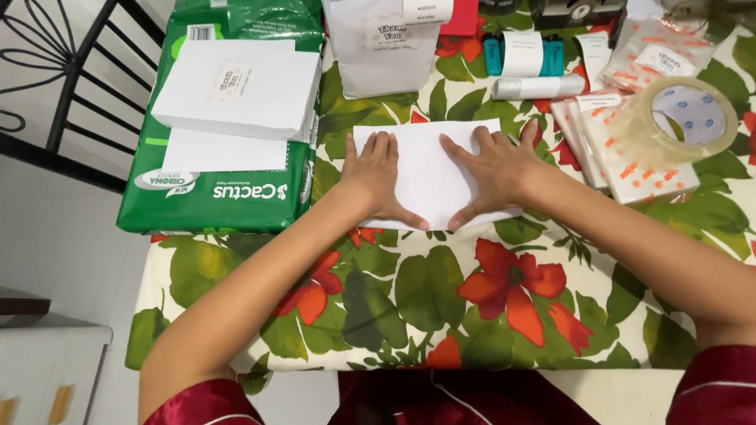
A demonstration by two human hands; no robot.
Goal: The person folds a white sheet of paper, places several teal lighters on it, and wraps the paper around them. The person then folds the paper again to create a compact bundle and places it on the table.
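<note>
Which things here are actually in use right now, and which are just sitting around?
In use: white paper sheet, pressed flat by left hand and right hand.

Lying about: clear tape roll, green paper ream, white envelopes, white pouch, plastic sleeves.

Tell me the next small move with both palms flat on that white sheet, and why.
Probably slide the thumbs outward along the near edge to sharpen the crease. The left hand and right hand both press the white sheet flat on the flowered tablecloth, thumbs nearly meeting at its near edge, so it looks folded and held but not yet smoothed out to the sides.
</note>
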